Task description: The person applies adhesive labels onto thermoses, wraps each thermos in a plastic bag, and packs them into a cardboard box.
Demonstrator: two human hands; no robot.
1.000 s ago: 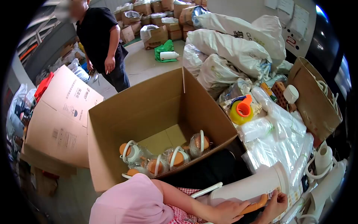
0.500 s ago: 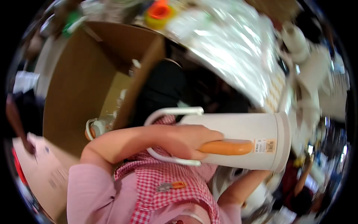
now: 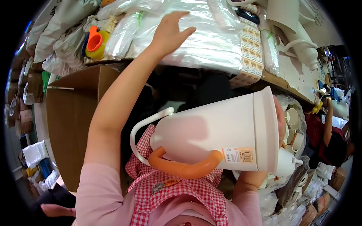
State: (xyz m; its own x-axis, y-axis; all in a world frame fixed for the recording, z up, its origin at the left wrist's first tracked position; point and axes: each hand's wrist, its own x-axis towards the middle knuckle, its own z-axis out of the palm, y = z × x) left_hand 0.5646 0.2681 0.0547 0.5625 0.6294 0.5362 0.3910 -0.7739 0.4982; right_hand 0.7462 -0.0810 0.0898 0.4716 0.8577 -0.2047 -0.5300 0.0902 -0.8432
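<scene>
A large white container (image 3: pixel 211 128) with an orange side handle (image 3: pixel 184 167), a white loop handle and a barcode label lies on its side across my lap. My right-side arm supports its wide end, where part of my right hand (image 3: pixel 280 119) shows behind the rim, gripping it. My left hand (image 3: pixel 169 34) is stretched out over a stack of clear plastic bags (image 3: pixel 203 47) on the table, fingers apart and holding nothing. Beside the bags is a strip of printed labels (image 3: pixel 250 52).
An open cardboard box (image 3: pixel 71 132) stands at the left. A yellow and orange item (image 3: pixel 96 43) sits at the table's left. White pitchers (image 3: pixel 301 41) lie at the upper right, with bagged white cups (image 3: pixel 294 126) below. A co-worker (image 3: pixel 324 132) is at the far right.
The view has turned toward the table. My left hand has let go of the orange handle and moved up over the plastic bags. The container has turned so its handle and label face me.
</scene>
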